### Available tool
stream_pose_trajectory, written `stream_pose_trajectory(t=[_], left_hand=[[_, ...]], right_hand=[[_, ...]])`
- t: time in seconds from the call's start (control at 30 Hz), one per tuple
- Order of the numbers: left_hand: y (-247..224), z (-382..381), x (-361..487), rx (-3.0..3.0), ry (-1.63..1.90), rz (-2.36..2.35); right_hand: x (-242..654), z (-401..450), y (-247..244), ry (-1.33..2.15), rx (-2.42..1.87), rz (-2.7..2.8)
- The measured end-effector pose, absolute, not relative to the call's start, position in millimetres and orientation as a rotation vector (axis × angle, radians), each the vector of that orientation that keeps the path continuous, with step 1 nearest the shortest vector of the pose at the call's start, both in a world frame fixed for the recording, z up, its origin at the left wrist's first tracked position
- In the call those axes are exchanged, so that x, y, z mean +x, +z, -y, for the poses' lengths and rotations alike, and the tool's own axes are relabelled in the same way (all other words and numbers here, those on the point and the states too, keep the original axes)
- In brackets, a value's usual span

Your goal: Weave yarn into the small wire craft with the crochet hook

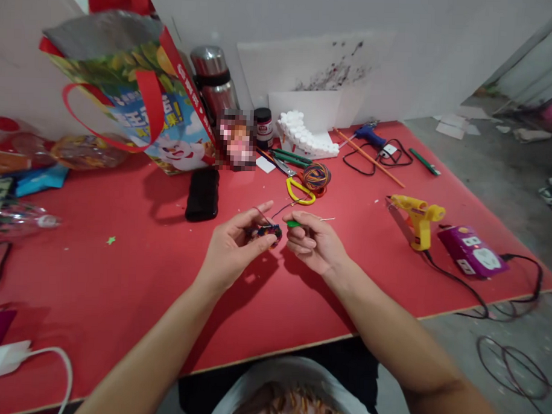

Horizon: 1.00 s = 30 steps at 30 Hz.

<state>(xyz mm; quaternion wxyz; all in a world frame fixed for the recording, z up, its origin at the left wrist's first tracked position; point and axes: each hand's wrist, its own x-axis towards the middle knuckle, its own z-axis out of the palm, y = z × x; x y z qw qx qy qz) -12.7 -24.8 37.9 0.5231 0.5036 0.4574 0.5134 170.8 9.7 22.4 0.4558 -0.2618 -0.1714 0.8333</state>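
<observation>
Between the thumb and fingers of my left hand (236, 245) is a small dark multicoloured yarn piece (270, 233). A strand of yarn runs from it toward a ball of purple and orange yarn (317, 177) beyond my hands. My right hand (313, 240), just to the right of the piece, has its fingers curled around a green-handled hook (293, 223). The thin metal shaft sticks out to the right past my fingers. A small gap separates the two hands above the red table (142, 275).
Yellow-handled scissors (300, 191) lie beside the yarn ball. A black phone (203, 194) and a shopping bag (139, 99) are at the left. To the right are a yellow glue gun (418, 218), a purple power socket (472, 251) and cables. A thermos (215, 84) stands at the back.
</observation>
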Motion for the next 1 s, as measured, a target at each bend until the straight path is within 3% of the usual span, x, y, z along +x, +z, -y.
stream_pose_trajectory(t=[1.0], left_hand=[[17,26,-14,1.038,1.316,-1.06]], right_hand=[[169,-14,9,2.123,-0.636,0.483]])
